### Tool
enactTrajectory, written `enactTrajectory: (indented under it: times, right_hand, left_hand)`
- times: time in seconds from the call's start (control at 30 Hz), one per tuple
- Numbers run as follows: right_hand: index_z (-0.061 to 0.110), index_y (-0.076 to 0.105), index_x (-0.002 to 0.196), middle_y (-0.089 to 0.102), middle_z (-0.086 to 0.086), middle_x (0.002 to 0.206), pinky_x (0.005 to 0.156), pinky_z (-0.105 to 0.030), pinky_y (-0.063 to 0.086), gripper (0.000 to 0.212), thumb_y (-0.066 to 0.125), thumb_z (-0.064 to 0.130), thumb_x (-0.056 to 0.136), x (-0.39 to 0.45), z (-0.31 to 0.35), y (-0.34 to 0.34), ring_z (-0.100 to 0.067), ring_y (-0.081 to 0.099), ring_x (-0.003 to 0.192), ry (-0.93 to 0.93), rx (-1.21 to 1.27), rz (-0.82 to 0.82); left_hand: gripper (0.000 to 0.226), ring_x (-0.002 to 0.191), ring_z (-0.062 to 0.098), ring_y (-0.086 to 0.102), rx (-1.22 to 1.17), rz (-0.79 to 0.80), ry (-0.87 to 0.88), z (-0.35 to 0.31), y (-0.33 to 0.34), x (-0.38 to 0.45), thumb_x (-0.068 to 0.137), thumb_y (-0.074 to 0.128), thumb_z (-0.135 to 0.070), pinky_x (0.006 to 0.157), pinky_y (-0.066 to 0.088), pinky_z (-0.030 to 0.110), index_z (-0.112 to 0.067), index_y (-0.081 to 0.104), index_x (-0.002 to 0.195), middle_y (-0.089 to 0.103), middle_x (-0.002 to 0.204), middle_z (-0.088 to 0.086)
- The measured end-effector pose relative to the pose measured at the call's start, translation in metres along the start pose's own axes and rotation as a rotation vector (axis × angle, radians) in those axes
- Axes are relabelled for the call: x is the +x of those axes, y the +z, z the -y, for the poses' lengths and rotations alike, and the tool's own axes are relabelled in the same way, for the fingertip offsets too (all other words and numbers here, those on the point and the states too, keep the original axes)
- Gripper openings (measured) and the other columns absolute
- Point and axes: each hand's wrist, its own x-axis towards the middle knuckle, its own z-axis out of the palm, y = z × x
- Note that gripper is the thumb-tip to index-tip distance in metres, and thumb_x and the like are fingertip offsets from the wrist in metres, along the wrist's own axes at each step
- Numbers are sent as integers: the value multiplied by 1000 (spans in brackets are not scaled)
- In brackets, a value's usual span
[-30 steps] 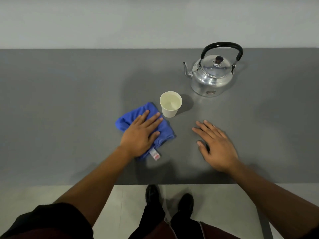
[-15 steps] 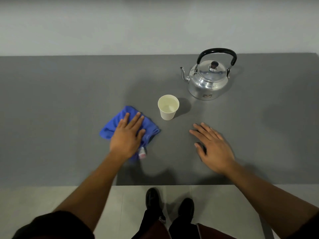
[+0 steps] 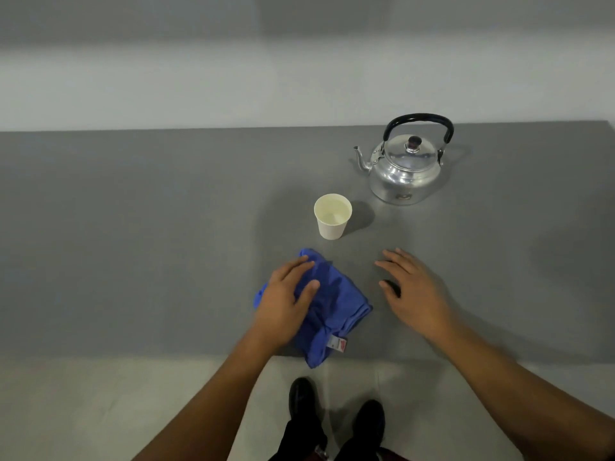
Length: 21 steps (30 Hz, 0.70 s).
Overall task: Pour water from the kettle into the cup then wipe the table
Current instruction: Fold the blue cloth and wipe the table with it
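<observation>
A shiny metal kettle [image 3: 404, 174] with a black handle stands at the back right of the grey table [image 3: 133, 244], spout pointing left. In front of it and to the left stands a white paper cup [image 3: 332, 217] with water inside. My left hand [image 3: 283, 304] presses down on the left part of a crumpled blue cloth [image 3: 336, 304] near the table's front edge; the cloth's tagged corner hangs over that edge. My right hand [image 3: 416, 291] lies flat on the table to the right of the cloth, fingers spread, holding nothing.
A pale wall runs behind the table's far edge. Below the near edge I see the light floor and my black shoes [image 3: 301, 397]. Bare grey tabletop stretches to the left and far right.
My left hand slid the cloth left, then back right and toward me, so it now reaches the front edge. My right hand stayed in place. The view tilted upward.
</observation>
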Motion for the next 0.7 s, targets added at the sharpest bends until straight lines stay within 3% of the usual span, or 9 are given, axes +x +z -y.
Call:
enactTrajectory:
  times: [0.1,0.2,0.27,0.33,0.43,0.53,0.7]
  right_hand:
    - [16,68,124,63,-4,123,91,-32,49,33,69,26,92,-10,22,1,-23,61,111,130,131,-109]
    - [20,69,102,63,0,104,76,-34,54,24,63,41,93,-19,46,0,-18,64,85,277,188,-32]
    - [27,55,74,58,3,79,64,-36,53,37,52,59,93,-25,57,-2,-18,59,69,347,95,96]
    - [28,42,63,49,8,62,52,-32,43,51,44,70,91,-30,69,-3,-17,52,57,389,23,166]
    - [25,51,70,56,6,63,47,-29,33,58,41,80,86,-34,87,0,-12,50,53,439,-36,223]
    - [24,50,72,54,10,65,49,-27,34,46,53,69,86,-36,103,5,-10,52,56,438,-37,217]
    - [24,59,88,56,8,82,52,-25,34,18,59,41,94,-34,120,11,-12,53,66,427,83,137]
  left_hand:
    - [36,129,19,50,117,-185,-60,9,-23,11,102,62,-30,104,39,24,-22,63,137,57,139,-1]
    - [43,130,27,49,174,-159,-229,18,-33,19,100,65,-30,104,43,31,-18,59,141,57,139,6]
    - [49,127,28,52,195,-106,-279,21,-33,19,100,64,-34,105,47,37,-16,55,145,58,137,7]
    - [49,117,26,58,193,-71,-267,19,-29,17,100,64,-34,97,49,32,-17,54,145,60,129,6]
    - [46,106,21,60,194,-33,-246,14,-23,13,101,63,-34,92,48,29,-18,56,143,62,128,6]
    - [41,113,27,64,189,5,-252,12,-21,12,100,64,-29,96,51,35,-13,61,137,66,127,7]
    - [14,86,26,61,151,58,-278,10,-23,12,101,61,-22,68,41,27,-8,62,98,63,94,6]
